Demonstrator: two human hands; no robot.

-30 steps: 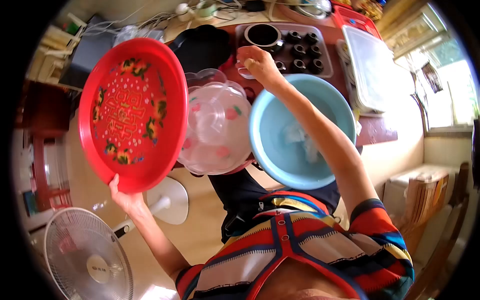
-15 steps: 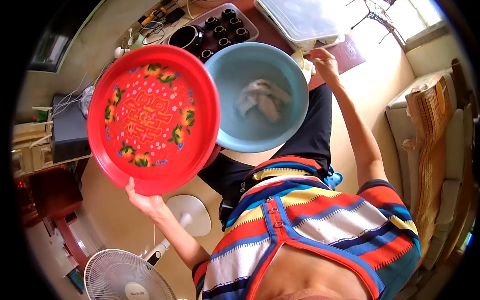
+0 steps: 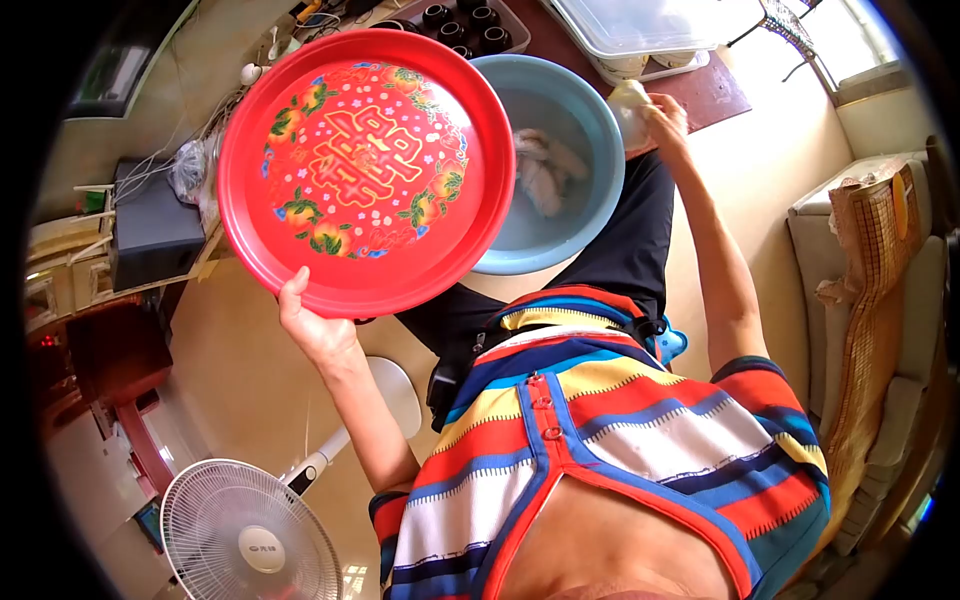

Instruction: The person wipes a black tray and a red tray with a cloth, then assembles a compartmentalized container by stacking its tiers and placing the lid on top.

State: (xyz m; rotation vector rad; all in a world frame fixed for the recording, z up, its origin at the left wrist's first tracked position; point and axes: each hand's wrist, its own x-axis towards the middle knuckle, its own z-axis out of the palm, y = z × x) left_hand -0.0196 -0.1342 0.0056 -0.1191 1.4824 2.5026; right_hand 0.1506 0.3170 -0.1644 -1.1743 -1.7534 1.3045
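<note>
The left hand [image 3: 318,325] is gripping the red tray [image 3: 365,165] near the upper middle of the frame. At upper right, the right hand [image 3: 668,125] is pinching a pale rag [image 3: 628,112]. So far, the rag isn't touching the tray. White cloth [image 3: 545,180] is sitting in the blue tub [image 3: 545,255].

Home, by look of it a living room. Padded sofa [image 3: 810,218] draped with woven mat [image 3: 868,250], well to right of right hand [image 3: 668,122]. Household standing fan [image 3: 250,535] on floor, nearer body than left hand [image 3: 322,332]. Glossy dark screen [image 3: 122,70], apparently TV, far beyond left hand, leftward. Dark cups [image 3: 495,40] in tray between hands, farther out. Bright window [image 3: 862,45] beyond right hand, rightward.
</note>
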